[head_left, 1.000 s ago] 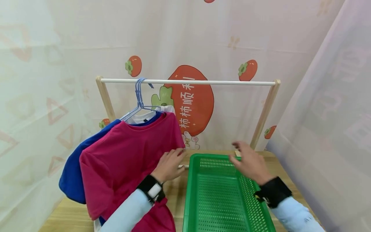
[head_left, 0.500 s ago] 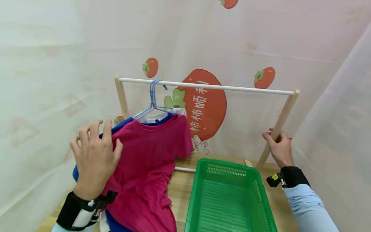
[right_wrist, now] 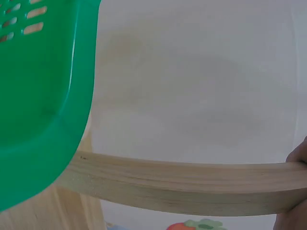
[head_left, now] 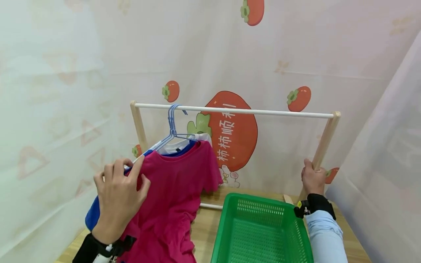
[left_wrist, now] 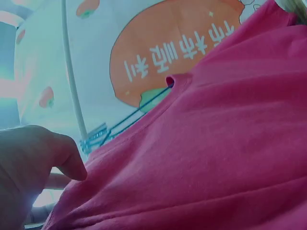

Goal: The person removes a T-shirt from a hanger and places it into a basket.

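Right hand (head_left: pixel 313 180) clamps the post (head_left: pixel 326 140) right of the basket (head_left: pixel 258 237), so brace there and ease, don't yank, the pink shirt (head_left: pixel 179 182) left of the basket, left hand (head_left: pixel 117 201) at its shoulder, pinching or just touching I can't tell.

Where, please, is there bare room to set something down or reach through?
The green perforated plastic basket looks bare inside; a narrow wooden tabletop strip lies between it and the magenta T-shirt. You could probably reach below the white round rod, between that shirt and the right wooden post. Crowded: the left, with blue wire hangers, a blue T-shirt and the left hand.
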### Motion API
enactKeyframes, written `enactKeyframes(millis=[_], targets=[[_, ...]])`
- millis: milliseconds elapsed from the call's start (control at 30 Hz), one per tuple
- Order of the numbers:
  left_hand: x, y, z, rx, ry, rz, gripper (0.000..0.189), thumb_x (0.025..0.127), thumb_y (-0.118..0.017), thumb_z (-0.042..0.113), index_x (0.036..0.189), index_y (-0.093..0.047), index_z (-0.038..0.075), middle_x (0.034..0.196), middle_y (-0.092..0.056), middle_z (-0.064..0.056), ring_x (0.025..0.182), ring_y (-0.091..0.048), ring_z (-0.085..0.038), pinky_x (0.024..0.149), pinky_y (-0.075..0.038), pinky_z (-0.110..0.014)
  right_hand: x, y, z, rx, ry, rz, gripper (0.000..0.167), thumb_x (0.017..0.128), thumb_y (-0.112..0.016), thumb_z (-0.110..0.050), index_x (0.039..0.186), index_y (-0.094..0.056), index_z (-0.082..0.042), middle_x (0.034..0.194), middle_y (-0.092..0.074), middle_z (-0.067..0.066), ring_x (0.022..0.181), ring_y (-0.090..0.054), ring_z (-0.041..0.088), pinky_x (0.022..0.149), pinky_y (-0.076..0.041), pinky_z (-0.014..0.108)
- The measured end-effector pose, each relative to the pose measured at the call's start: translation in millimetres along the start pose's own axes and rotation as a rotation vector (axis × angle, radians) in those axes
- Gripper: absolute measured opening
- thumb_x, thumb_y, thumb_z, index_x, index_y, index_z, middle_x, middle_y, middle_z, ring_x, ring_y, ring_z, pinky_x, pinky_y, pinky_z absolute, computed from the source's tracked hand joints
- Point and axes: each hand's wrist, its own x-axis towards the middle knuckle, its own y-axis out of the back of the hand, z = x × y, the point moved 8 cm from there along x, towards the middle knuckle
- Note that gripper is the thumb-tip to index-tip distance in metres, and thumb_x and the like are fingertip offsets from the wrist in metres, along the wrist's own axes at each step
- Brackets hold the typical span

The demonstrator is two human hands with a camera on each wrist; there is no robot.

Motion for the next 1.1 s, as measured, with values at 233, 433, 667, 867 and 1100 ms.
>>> enactKeyframes(millis=[233, 433, 667, 867, 1100], targets=[[5.4, 1.4, 9.7, 0.085, 0.048, 0.003, 0.031, 0.090, -0.063, 0.017, 0.113, -0.070, -0.004, 0.101, -0.060, -0.025, 0.092, -0.051, -0.045, 0.070, -0.036, -0.058, -0.6, -10, 4, -0.009, 0.053, 0.025, 0.057, 0.105, -0.053, -0.050, 0.059, -0.049, -0.017, 0.048, -0.040, -0.011, 0.052, -0.042, 0.012, 0.050, -0.035, 0.030], [19.3, -10.9, 13.4, 0.097, 0.098, -0.062, 0.029, 0.093, -0.071, 0.019, 0.107, -0.070, -0.006, 0.097, -0.059, -0.026, 0.086, -0.055, -0.043, 0.068, -0.039, -0.056, 3.0, -11, 1, -0.028, 0.074, 0.043, 0.057, 0.105, -0.053, -0.051, 0.060, -0.047, -0.016, 0.049, -0.037, -0.010, 0.052, -0.040, 0.013, 0.047, -0.033, 0.031], [25.6, -22.2, 12.6, 0.066, 0.135, -0.082, 0.019, 0.099, -0.069, 0.013, 0.109, -0.069, -0.003, 0.098, -0.069, -0.025, 0.090, -0.063, -0.044, 0.065, -0.047, -0.053, 2.8, -10, -4, -0.027, 0.091, 0.048, 0.056, 0.105, -0.053, -0.050, 0.061, -0.047, -0.016, 0.050, -0.037, -0.010, 0.052, -0.040, 0.013, 0.047, -0.033, 0.030], [26.2, -24.1, 11.9, 0.028, 0.127, -0.036, 0.018, 0.100, -0.068, 0.007, 0.115, -0.069, -0.003, 0.106, -0.068, -0.027, 0.091, -0.064, -0.045, 0.063, -0.044, -0.051, 3.8, -5, 2, -0.010, 0.076, 0.043, 0.056, 0.105, -0.052, -0.050, 0.062, -0.047, -0.015, 0.050, -0.037, -0.010, 0.052, -0.041, 0.013, 0.045, -0.033, 0.031], [28.9, -22.7, 17.0, 0.013, 0.072, 0.025, 0.016, 0.101, -0.067, 0.007, 0.113, -0.072, -0.002, 0.103, -0.066, -0.025, 0.089, -0.061, -0.044, 0.059, -0.042, -0.048, 7.6, 0, 5, -0.013, 0.114, 0.069, 0.058, 0.104, -0.054, -0.047, 0.057, -0.044, -0.015, 0.046, -0.035, -0.011, 0.045, -0.036, 0.011, 0.042, -0.030, 0.030]])
